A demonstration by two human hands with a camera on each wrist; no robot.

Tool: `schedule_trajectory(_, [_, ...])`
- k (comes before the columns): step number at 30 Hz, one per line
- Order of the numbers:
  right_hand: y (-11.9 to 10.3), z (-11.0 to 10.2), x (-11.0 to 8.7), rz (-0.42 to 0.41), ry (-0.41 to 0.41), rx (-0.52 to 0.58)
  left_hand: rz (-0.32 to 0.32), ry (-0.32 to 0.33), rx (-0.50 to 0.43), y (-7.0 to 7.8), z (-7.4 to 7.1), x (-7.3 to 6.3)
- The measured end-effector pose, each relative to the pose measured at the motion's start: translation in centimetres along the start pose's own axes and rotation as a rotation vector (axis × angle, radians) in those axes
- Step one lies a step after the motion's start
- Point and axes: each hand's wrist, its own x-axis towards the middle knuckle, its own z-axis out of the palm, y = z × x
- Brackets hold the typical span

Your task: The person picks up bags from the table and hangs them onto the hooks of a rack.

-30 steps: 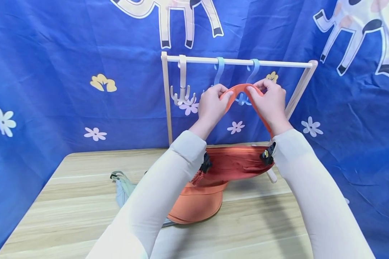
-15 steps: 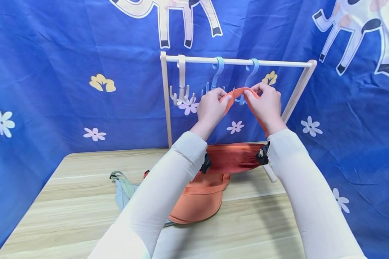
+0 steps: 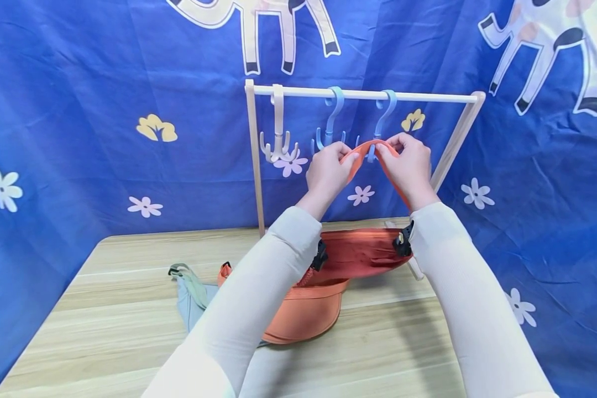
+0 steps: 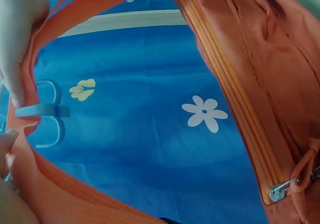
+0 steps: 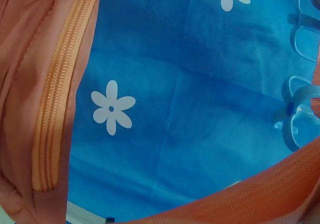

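Note:
In the head view my left hand [image 3: 326, 168] and right hand [image 3: 409, 166] each pinch the orange strap [image 3: 364, 148] of a waist bag, spreading it into a narrow arch. The strap's top is at the lower prongs of the right blue hook [image 3: 380, 121]; in the left wrist view, a prong of this blue hook [image 4: 42, 110] overlaps the strap between my hands. Below my wrists hangs the red-orange bag [image 3: 358, 251], with black buckles at its ends. Its zipper [image 4: 235, 86] shows in the left wrist view. My left sleeve hides part of the things on the table.
A white rail [image 3: 363, 94] on wooden posts carries a second blue hook [image 3: 334, 113] and a pale hook [image 3: 278, 124]. On the wooden table [image 3: 104, 320] lie a rounded orange item [image 3: 303, 318] and a grey-green strapped item [image 3: 191, 296]. Blue patterned cloth [image 3: 79, 138] encloses the back and sides.
Both hands have lowered slightly with the strap, and the right hand has shifted a little left. The bag swung up and then back down. More of the blue hooks shows above the strap.

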Motion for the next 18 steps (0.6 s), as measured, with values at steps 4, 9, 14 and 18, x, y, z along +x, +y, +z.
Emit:
schedule_trajectory(4, [0.3, 0.0, -0.1, 0.009, 0.002, 0.007, -0.008, -0.009, 0.003, 0.0, 0.3, 0.0])
schedule_trajectory(9, [0.6, 0.2, -0.2, 0.024, 0.002, 0.019, -0.018, -0.030, 0.000, 0.0, 0.6, -0.1])
schedule_trajectory(14, [1.0, 0.3, -0.1, 0.012, 0.022, 0.010, -0.032, -0.058, 0.009, 0.1, 0.8, -0.2])
schedule_trajectory(18, [1.4, 0.4, 0.0, -0.004, 0.039, -0.001, -0.031, -0.073, 0.008, 0.0, 1.0, -0.3])
